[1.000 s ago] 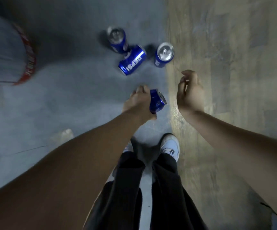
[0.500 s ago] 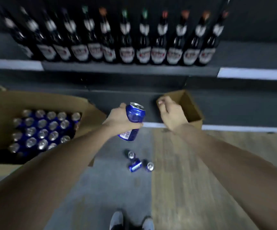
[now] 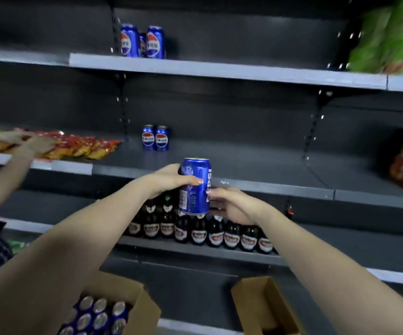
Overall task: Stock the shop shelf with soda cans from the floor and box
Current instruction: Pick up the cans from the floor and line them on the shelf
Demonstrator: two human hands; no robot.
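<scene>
I hold a blue Pepsi can (image 3: 195, 187) upright in front of the middle shelf (image 3: 256, 165). My left hand (image 3: 169, 180) grips its upper half from the left, thumb across the front. My right hand (image 3: 229, 205) curls round its lower right side. Two Pepsi cans (image 3: 155, 137) stand at the back of the middle shelf. Three more cans (image 3: 142, 42) stand on the top shelf (image 3: 219, 68). A cardboard box (image 3: 145, 308) at bottom left holds several cans (image 3: 96, 315).
A row of dark bottles (image 3: 200, 228) fills the lower shelf under my hands. Another person's arm (image 3: 9, 163) reaches over red snack packets (image 3: 79, 146) at the left. A smaller cardboard box (image 3: 265, 303) sits at bottom right. Green bags (image 3: 394, 37) lie top right.
My view rose from the floor cans to the shelves. My left hand lifted the can to middle-shelf height, and my right hand came onto its lower side.
</scene>
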